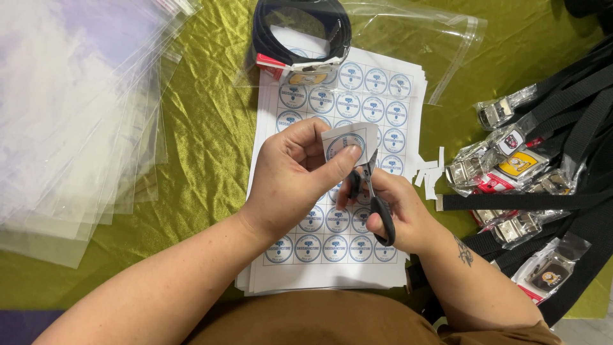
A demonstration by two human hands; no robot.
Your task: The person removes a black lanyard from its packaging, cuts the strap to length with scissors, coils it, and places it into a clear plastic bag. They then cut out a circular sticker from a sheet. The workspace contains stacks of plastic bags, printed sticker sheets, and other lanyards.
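Note:
My left hand (pixel 290 182) pinches a small white square of paper with a round blue sticker (pixel 345 144), held above a stack of white sticker sheets (pixel 338 243). My right hand (pixel 399 214) grips small black-handled scissors (pixel 377 198), whose blades touch the right edge of the cut square. The sheets carry rows of round blue stickers and lie on a shiny olive-green cloth (pixel 211 128).
A coiled black belt (pixel 300 32) lies in a clear plastic bag (pixel 440 45) at the top of the sheets. Several clear bags (pixel 76 140) are fanned out at left. Black belts with wrapped metal buckles (pixel 530 172) are piled at right, with white paper scraps (pixel 429 172) beside them.

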